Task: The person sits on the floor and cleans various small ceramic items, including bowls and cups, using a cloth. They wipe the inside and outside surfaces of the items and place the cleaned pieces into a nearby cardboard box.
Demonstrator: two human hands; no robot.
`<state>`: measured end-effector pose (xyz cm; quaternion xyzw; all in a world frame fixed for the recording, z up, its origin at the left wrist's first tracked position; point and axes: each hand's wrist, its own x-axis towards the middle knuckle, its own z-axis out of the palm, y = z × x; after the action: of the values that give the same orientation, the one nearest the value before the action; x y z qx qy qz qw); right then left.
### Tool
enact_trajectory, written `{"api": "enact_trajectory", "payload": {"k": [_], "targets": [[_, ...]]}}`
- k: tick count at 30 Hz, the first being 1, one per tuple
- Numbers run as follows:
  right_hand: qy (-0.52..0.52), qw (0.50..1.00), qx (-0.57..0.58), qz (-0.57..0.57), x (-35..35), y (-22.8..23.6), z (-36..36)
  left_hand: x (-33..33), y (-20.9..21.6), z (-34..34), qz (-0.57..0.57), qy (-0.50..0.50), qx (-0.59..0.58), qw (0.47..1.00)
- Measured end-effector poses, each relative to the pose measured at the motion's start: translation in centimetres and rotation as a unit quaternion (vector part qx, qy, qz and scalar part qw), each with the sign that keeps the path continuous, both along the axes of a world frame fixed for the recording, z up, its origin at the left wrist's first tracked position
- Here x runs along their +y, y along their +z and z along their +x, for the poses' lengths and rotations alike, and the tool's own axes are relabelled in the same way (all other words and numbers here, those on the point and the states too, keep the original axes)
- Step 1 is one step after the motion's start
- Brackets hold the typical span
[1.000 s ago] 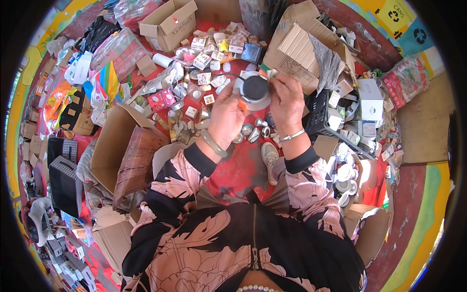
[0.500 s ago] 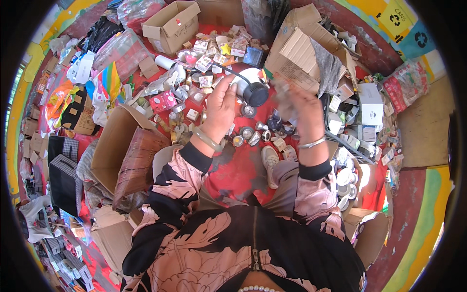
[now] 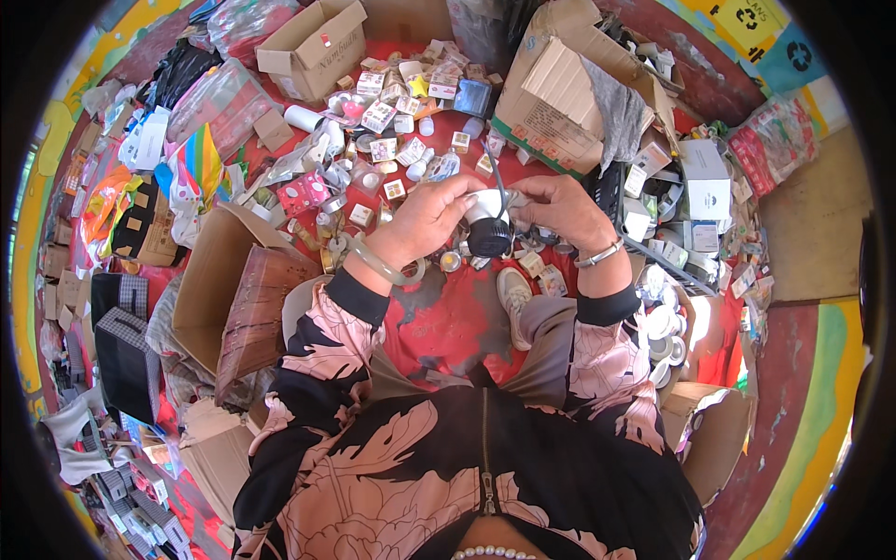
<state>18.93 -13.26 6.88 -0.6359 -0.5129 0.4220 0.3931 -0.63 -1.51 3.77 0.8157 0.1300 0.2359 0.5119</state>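
Note:
Between my hands, over the red floor, is a white bottle-like container (image 3: pixel 484 203) with a black ribbed cap (image 3: pixel 489 237) pointing toward me. A thin black cord or strap rises from it. My left hand (image 3: pixel 425 219) is closed around its left side, thumb and fingers at the white body. At its right side my right hand (image 3: pixel 565 210) has its fingers drawn together, with something greyish, perhaps a cloth, at the fingertips. Much of the body is hidden by my fingers. Small boxes (image 3: pixel 379 116) and jars lie on the floor just beyond.
An open cardboard box (image 3: pixel 313 51) stands at the back left, a larger torn carton (image 3: pixel 551 117) at the back right. A black crate (image 3: pixel 667 271) with small packages is to the right. An open box (image 3: pixel 215 280) leans at my left. My shoe (image 3: pixel 513 303) rests on the floor.
The container has come nearer to me, its cap now facing me more directly. My right hand, blurred by motion and apart from it before, is now at its right side.

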Motion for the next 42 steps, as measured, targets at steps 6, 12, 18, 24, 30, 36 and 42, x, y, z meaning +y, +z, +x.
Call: {"api": "enact_trajectory", "payload": {"k": [6,12,18,24,30,36,42], "targets": [[-0.165,0.977,0.125,0.050,0.4,0.7,-2.0,0.4,0.1,0.7,-0.333,0.020,-0.149,0.931],[-0.236,0.946,0.172,0.137,1.7,-1.9,-3.6,-1.1,-0.6,2.1,-0.424,0.076,-0.229,0.873],[-0.182,0.970,0.078,0.142,0.9,-1.7,-2.3,-0.2,0.9,1.0,-0.311,0.002,-0.188,0.932],[-0.188,0.949,0.196,0.161,-0.1,0.6,-3.7,-0.2,0.7,0.1,-0.168,-0.033,-0.087,0.981],[-0.078,0.974,0.002,0.215,-0.1,0.9,-2.7,-0.8,1.8,-0.2,-0.141,-0.138,-0.035,0.980],[-0.062,0.968,0.016,0.241,0.3,0.7,-2.9,-1.0,1.9,-0.1,-0.275,-0.115,-0.107,0.948],[-0.075,0.973,0.022,0.216,-0.3,0.1,-3.2,-0.4,2.8,-0.3,-0.363,-0.032,-0.219,0.905]]}}
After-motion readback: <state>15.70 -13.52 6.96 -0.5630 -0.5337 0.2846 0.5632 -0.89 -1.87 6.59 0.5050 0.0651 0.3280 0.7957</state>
